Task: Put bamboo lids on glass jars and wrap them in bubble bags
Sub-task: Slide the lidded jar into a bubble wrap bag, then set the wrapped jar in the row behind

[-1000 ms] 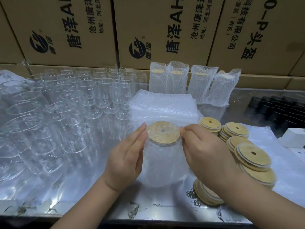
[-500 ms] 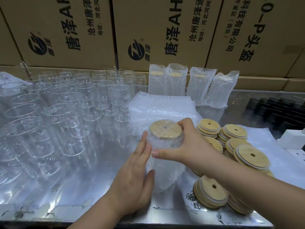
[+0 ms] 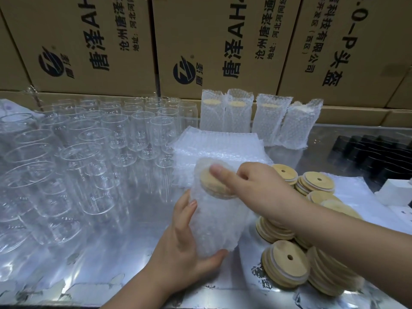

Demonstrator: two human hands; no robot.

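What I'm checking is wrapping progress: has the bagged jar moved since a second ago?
Yes. The bagged jar stood upright; now it tilts, unlike the wrapped jars behind.

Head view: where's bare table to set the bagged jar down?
Best: the bare table strip between the empty glass jars and the left hand holding the bagged jar, toward the near edge. Smaller gap between the finished wrapped jars and the bamboo lids. Crowded: glass left, lid stacks right, bubble bags straight ahead.
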